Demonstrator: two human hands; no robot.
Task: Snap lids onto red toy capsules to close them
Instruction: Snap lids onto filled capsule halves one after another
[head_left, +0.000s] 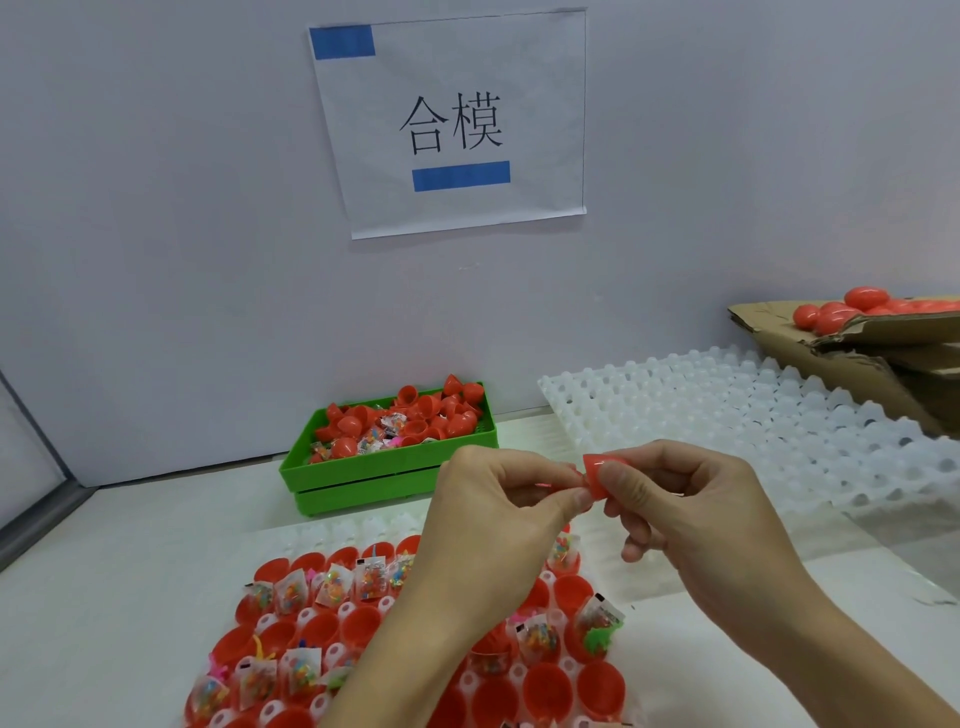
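Right hand (691, 499): your fingers (631, 480) pinch a red lid (597, 470), held up above the counter (119, 597).
Left hand (498, 499): your thumb and forefinger are curled and pinch the lid's left edge.
Capsule tray (332, 649): white, directly below your hands; it holds open red capsule halves (545, 686), many with small toy packets (291, 595) inside.
Green bin (384, 467): behind the tray, holding loose red lids and packets.
Cardboard box (841, 353): far right, holding closed red capsules (865, 299).

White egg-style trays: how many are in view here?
2. One white tray lies with bare cups at right, before the cardboard box; the other tray lies near, holding red capsule halves, partly hidden under both hands.
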